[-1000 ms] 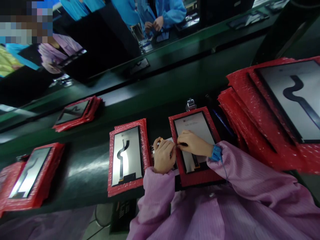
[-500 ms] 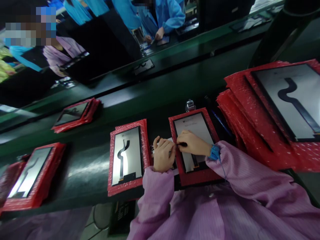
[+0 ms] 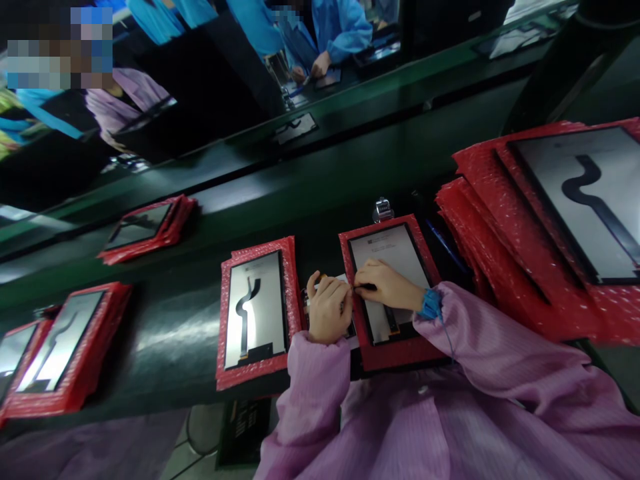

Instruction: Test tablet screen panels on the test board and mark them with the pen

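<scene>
A grey display panel (image 3: 395, 257) lies on a red bubble-wrap sheet (image 3: 350, 250) right in front of me. My right hand (image 3: 387, 285) rests on the panel's left edge with its fingers pinched on a small dark piece. My left hand (image 3: 327, 308) sits just left of it, fingers curled over a small white sheet; what it grips is hidden. The fingertips of both hands meet at the panel's edge. A blue wrist strap (image 3: 431, 305) circles my right wrist.
Another panel with a black flex cable (image 3: 255, 310) lies on red wrap to the left. More red stacks sit at the far left (image 3: 60, 347), back left (image 3: 143, 227) and right (image 3: 575, 200). Other people in blue and purple coats work across the dark green belt (image 3: 300, 180).
My hands have stayed at the panel's left edge. The red-wrapped panels at the left have drifted slightly leftward along the belt.
</scene>
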Demonstrator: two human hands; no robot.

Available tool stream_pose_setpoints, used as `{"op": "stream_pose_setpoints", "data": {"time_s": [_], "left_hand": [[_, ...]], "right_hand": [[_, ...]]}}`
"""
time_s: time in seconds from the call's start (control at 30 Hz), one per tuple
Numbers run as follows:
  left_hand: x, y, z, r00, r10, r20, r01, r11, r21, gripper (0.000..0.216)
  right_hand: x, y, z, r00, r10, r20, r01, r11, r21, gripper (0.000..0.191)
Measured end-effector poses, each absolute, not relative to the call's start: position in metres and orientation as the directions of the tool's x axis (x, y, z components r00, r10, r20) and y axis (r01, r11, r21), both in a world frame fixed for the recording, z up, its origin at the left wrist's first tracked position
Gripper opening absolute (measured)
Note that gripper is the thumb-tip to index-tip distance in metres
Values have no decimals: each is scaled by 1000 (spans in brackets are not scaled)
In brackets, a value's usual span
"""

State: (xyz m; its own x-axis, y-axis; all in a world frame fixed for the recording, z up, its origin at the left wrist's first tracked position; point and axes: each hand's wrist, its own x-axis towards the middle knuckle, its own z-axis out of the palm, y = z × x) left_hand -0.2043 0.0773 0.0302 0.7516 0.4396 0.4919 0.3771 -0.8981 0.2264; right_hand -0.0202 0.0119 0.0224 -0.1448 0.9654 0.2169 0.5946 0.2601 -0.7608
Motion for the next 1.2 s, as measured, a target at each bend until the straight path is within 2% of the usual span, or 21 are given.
{"op": "stream_pose_setpoints", "data": {"time_s": [0.33, 0.63, 0.73, 0.8, 0.83, 0.9, 1.0, 1.07, 1.2], "left_hand": [[-204, 77, 28, 750, 476, 459, 403, -880, 254, 23], [-211, 86, 23, 705, 586, 399, 418, -799, 433, 26], [-213, 79, 26, 455, 743, 491, 534, -668, 518, 29], [-213, 64, 30, 255, 784, 566, 583, -591, 557, 54], [-213, 54, 32, 235, 771, 591, 586, -598, 547, 67], [-211, 30, 32, 393, 711, 583, 556, -689, 465, 82], [-208, -2, 20, 693, 583, 425, 468, -811, 350, 86], [-208, -14, 9, 750, 566, 341, 464, -819, 337, 86], [-212, -22, -6, 710, 620, 334, 516, -780, 354, 94]], "right_hand": [[-20, 11, 21, -145, 965, 217, 616, 260, -744, 11], [-12, 11, 34, -160, 969, 186, 621, 245, -744, 9], [5, 11, 41, -5, 983, 183, 665, 140, -734, 19], [21, 13, 43, 199, 960, 195, 718, -8, -696, 28], [29, 14, 42, 302, 931, 205, 739, -93, -667, 29], [45, 19, 40, 456, 861, 224, 761, -247, -600, 29], [62, 30, 35, 540, 814, 215, 772, -377, -511, 27], [68, 37, 33, 547, 812, 205, 781, -407, -474, 25], [72, 42, 32, 540, 814, 215, 801, -417, -430, 23]]}}
